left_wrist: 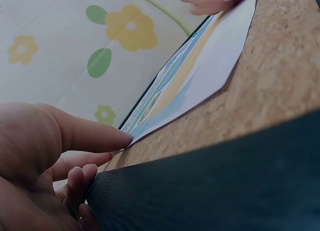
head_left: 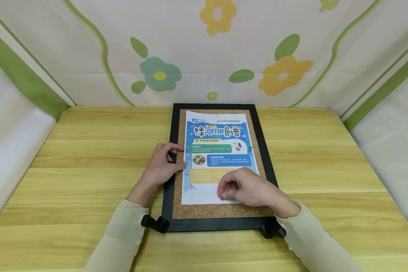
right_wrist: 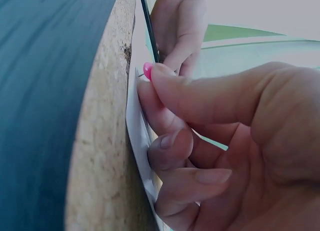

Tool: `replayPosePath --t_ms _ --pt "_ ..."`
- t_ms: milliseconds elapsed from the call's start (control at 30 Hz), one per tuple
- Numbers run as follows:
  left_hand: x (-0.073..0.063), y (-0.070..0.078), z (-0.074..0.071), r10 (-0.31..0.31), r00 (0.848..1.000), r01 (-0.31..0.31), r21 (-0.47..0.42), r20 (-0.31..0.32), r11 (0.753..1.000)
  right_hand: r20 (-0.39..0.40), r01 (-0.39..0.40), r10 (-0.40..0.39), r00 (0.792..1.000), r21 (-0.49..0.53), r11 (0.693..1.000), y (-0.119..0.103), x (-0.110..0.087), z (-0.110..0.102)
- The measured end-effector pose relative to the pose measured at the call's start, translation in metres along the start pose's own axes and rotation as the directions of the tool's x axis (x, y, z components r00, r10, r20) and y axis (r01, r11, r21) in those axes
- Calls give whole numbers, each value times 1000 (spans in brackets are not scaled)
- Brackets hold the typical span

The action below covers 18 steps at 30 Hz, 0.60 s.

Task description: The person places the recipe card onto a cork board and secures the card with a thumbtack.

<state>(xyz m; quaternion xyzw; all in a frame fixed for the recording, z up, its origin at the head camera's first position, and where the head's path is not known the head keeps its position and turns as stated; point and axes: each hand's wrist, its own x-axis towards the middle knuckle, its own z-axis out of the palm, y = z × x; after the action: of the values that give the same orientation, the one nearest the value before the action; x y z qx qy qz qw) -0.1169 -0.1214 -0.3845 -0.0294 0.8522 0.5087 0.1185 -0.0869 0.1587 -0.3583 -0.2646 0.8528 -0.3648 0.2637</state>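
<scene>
A printed poster (head_left: 221, 151) in blue, green and orange lies on a cork board (head_left: 204, 211) with a black frame (head_left: 217, 224). Between thumb and index finger, my right hand (head_left: 246, 187) pinches a pink push pin (right_wrist: 147, 70); the pin's needle points at the paper near its lower edge. My left hand (head_left: 161, 164) rests at the poster's left side, thumb and index fingertips on the paper's edge, the other fingers by the frame's outer side. One green push pin (head_left: 249, 147) sits at the poster's right edge, another pale green one (head_left: 217, 115) at its top.
The board lies on a wooden table (head_left: 88, 170), its far end near a white curtain (head_left: 197, 49) with flower prints. A tiny pale object (head_left: 284, 149) lies on the wood right of the frame. Black wrist cameras (head_left: 272, 227) hang close over the frame's near corners.
</scene>
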Motion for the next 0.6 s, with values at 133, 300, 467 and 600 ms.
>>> replayPosePath --t_ms 133,300,467,600 --pt "0 1 0 -1 1000 1 -1 0 1000 10 -12 12 1000 10 1000 0 0 0" --pt "0 1 1 3 1000 -3 6 -1 1000 21 -18 17 1000 19 1000 1 0 -1" --pt "0 0 1 3 1000 -3 6 -1 1000 30 -19 18 999 27 999 1 0 0" --pt "0 1 1 0 1000 0 2 0 1000 24 -13 12 1000 17 1000 1 0 1"
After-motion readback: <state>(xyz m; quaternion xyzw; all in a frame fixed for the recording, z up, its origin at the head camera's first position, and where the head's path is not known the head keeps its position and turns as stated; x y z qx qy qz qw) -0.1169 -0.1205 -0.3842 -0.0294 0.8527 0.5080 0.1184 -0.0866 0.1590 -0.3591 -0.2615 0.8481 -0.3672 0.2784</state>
